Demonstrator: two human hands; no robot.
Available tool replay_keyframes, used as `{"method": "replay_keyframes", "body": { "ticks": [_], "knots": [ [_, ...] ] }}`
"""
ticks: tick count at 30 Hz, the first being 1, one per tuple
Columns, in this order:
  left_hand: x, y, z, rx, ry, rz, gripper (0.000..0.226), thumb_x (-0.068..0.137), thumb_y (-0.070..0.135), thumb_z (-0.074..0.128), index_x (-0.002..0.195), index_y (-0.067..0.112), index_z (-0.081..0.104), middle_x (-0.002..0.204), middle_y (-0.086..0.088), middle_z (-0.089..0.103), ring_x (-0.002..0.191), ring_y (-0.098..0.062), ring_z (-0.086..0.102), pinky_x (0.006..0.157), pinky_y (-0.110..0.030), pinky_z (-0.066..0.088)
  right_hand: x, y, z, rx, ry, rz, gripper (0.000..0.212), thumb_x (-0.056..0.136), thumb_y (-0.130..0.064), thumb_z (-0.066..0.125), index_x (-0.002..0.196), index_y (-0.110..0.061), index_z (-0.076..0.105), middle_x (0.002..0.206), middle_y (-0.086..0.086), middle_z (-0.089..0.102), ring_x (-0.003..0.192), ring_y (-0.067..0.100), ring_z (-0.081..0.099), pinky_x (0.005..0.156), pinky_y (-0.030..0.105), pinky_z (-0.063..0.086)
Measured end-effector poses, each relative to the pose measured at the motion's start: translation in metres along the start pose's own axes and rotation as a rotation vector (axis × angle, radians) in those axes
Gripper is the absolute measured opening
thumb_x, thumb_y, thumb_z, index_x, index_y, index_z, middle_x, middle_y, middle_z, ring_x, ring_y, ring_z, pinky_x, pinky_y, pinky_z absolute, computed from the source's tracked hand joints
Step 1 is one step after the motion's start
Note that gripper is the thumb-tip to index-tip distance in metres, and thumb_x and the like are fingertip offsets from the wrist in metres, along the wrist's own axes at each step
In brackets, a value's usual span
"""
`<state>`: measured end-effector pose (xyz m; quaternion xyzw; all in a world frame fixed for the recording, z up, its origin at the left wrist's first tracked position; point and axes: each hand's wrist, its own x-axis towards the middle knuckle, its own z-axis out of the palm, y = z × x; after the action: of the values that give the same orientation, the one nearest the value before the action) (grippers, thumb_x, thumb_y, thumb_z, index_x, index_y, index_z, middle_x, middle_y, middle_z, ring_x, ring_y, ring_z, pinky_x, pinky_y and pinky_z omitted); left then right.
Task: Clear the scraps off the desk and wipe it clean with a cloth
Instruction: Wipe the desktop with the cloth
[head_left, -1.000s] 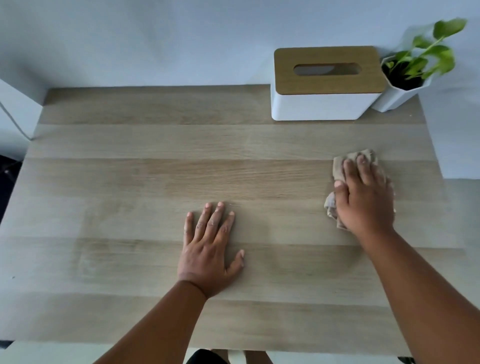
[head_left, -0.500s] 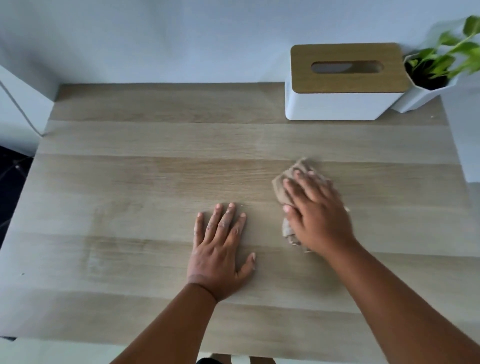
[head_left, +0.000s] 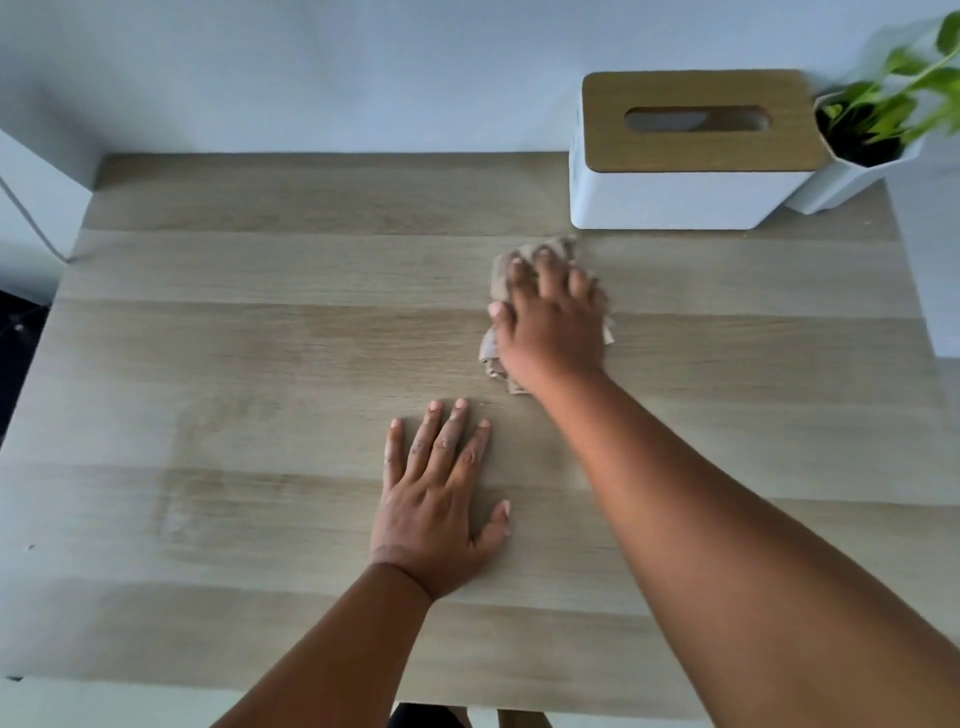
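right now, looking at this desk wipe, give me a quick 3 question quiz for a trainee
1. True or false: the left hand lies flat on the desk and holds nothing.
2. What is under the right hand? A) a sponge B) a cloth C) a sheet of paper
3. Fill in the missing word: the tissue box stands at the back of the desk, right beside a potted ____.

Key: 1 true; 2 B; 3 plant
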<state>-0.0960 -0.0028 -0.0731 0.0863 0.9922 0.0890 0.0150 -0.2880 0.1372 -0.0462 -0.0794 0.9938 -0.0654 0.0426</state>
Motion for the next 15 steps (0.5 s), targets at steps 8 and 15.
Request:
{"method": "replay_keyframes", "body": {
  "ticks": [8, 15],
  "knots": [
    [0.000, 0.000, 0.002, -0.025, 0.010, 0.007, 0.085, 0.088, 0.062, 0.054, 0.160, 0.019, 0.035, 0.172, -0.005, 0.016, 0.160, -0.028, 0.006, 0.123, -0.065, 0.014, -0.075, 0.100, 0.006, -0.059, 0.028, -0.113, 0.056, 0.100, -0.050, 0.038, 0.151, -0.028, 0.045, 0.163, 0.001, 0.037, 0.141, 0.036, 0.042, 0.115, 0.050, 0.033],
    [0.000, 0.001, -0.004, -0.024, -0.029, 0.008, 0.083, 0.092, 0.063, 0.048, 0.160, 0.018, 0.034, 0.172, -0.007, 0.016, 0.160, -0.029, 0.005, 0.124, -0.065, 0.012, -0.036, 0.128, -0.008, -0.034, -0.007, 0.331, 0.065, 0.099, -0.045, 0.029, 0.157, -0.017, 0.035, 0.169, 0.011, 0.021, 0.151, 0.042, 0.024, 0.121, 0.059, 0.022]
  ]
}}
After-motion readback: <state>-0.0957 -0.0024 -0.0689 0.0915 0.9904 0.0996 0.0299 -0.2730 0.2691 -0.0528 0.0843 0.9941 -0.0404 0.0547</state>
